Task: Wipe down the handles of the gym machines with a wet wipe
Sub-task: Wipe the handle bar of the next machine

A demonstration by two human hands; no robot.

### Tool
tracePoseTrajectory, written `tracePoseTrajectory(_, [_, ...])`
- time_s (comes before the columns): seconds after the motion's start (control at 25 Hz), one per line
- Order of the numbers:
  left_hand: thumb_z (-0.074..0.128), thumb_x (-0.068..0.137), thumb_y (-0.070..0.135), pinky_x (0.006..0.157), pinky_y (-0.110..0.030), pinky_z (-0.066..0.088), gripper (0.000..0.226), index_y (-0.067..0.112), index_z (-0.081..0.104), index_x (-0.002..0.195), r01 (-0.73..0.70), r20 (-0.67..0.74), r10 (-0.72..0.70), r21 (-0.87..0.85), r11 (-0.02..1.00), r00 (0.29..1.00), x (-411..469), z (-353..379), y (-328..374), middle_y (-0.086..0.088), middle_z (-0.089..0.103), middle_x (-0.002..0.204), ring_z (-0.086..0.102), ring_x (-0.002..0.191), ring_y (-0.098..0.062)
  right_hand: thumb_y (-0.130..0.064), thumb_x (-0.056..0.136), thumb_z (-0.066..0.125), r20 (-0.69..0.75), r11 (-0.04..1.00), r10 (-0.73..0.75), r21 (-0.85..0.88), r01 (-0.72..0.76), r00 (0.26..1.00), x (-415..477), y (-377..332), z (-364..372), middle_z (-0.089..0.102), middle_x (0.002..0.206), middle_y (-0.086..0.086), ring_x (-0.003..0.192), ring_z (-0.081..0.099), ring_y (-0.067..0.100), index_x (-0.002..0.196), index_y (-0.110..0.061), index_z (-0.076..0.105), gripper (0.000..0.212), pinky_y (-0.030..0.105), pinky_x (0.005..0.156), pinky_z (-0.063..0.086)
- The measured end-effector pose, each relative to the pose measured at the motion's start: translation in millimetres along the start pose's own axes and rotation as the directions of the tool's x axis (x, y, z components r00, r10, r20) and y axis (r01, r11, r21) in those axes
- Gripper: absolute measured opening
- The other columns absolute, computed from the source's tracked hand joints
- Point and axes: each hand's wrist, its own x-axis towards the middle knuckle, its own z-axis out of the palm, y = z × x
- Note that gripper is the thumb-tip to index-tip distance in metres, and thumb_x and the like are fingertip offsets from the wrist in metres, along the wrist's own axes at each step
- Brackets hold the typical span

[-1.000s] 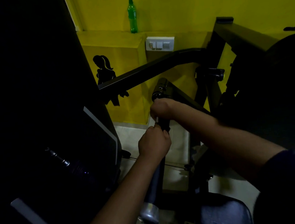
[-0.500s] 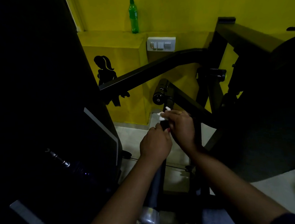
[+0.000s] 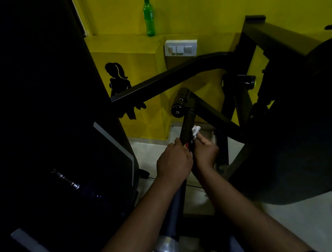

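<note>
Centre frame: my left hand [image 3: 174, 161] has its grip clamped round the black handle [image 3: 188, 126], just below the bare stretch. My right hand [image 3: 206, 151] sits touching it on the right, grip pinched on the white wipe [image 3: 195, 131], which presses against the handle's right side. Handle runs up to a round end cap [image 3: 177, 110]. Green bottle [image 3: 148, 16] stands on the yellow ledge [image 3: 122, 40], top centre.
</note>
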Motion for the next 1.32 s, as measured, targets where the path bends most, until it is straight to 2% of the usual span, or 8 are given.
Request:
tracePoseTrajectory(0.12, [0.029,0.103,0.032,0.071,-0.031,0.037,0.037,0.009,0.048,0.126,0.008,0.006,-0.008,-0.003,1.000,1.000,0,-1,0,-0.013,0.058,0.113,0.057,0.100,-0.028,-0.019,0.085,0.073,0.074,0.901,0.342,0.258,-0.349,0.937,36,-17,19,0.072,0.092,0.011,0.080,0.069,0.019,0.091,-0.008,0.075,0.013,0.034,0.080,0.057])
tracePoseTrajectory(0.24, [0.030,0.103,0.032,0.071,-0.031,0.037,0.036,0.009,0.048,0.125,0.007,0.005,-0.007,-0.015,1.000,1.000,-1,-1,0,-0.013,0.057,0.112,0.057,0.100,-0.028,-0.017,0.097,0.055,0.311,0.800,0.443,0.286,-0.528,0.841,45,-22,17,0.065,0.110,0.017,0.095,0.065,0.026,0.114,-0.002,0.062,0.024,0.036,0.096,0.051])
tracePoseTrajectory(0.36, [0.032,0.102,0.033,0.075,-0.034,0.042,0.038,0.012,0.047,0.129,0.014,-0.012,-0.015,-0.017,1.000,1.000,-1,-1,0,-0.011,0.053,0.118,0.056,0.102,-0.027,-0.007,0.102,0.034,0.517,0.658,0.500,0.295,-0.693,0.695,20,-13,-4,0.067,0.082,0.017,0.070,0.069,0.021,0.099,0.005,0.061,0.030,0.027,0.074,0.057])
tracePoseTrajectory(0.44, [0.032,0.102,0.034,0.080,-0.038,0.044,0.040,0.013,0.045,0.133,0.023,-0.016,-0.023,-0.008,1.000,1.000,-1,-1,0,-0.011,0.049,0.123,0.054,0.106,-0.027,0.002,0.101,0.030,0.581,0.632,0.485,0.283,-0.721,0.654,22,-13,-3,0.067,0.070,0.017,0.058,0.069,0.018,0.087,0.005,0.062,0.035,0.024,0.061,0.057])
tracePoseTrajectory(0.76, [0.032,0.102,0.035,0.085,-0.039,0.043,0.049,0.015,0.032,0.147,0.038,0.010,-0.038,-0.010,0.999,0.999,-1,-1,0,-0.009,0.045,0.127,0.050,0.114,-0.027,0.012,0.073,0.060,0.670,0.575,0.365,0.384,-0.723,0.646,28,-1,7,0.069,0.094,0.021,0.079,0.072,0.021,0.103,0.007,0.063,0.031,0.030,0.087,0.051])
tracePoseTrajectory(1.0, [0.032,0.102,0.033,0.084,-0.039,0.042,0.045,0.011,0.038,0.141,0.038,0.014,-0.039,0.045,0.998,0.999,1,0,3,-0.012,0.045,0.131,0.048,0.115,-0.029,-0.025,0.098,0.054,0.344,0.735,0.449,0.383,-0.560,0.825,69,-9,30,0.068,0.102,0.013,0.090,0.067,0.023,0.130,-0.002,0.056,0.040,0.038,0.092,0.052])
tracePoseTrajectory(1.16, [0.031,0.103,0.034,0.091,-0.040,0.043,0.051,0.010,0.031,0.147,0.049,0.041,-0.050,0.018,0.999,0.998,4,2,3,-0.012,0.041,0.137,0.047,0.120,-0.029,-0.010,0.087,0.066,0.027,0.952,0.265,0.150,-0.266,0.964,41,-6,14,0.069,0.090,0.005,0.081,0.067,0.022,0.091,-0.015,0.068,0.007,0.032,0.068,0.057])
tracePoseTrajectory(1.32, [0.033,0.102,0.030,0.086,-0.038,0.044,0.047,0.007,0.035,0.143,0.031,0.026,-0.032,0.038,0.999,0.999,5,2,6,-0.012,0.043,0.135,0.050,0.115,-0.028,-0.025,0.085,0.072,0.007,0.993,0.114,-0.009,-0.114,0.993,41,0,10,0.073,0.086,0.001,0.081,0.070,0.017,0.085,-0.021,0.071,0.005,0.034,0.072,0.059])
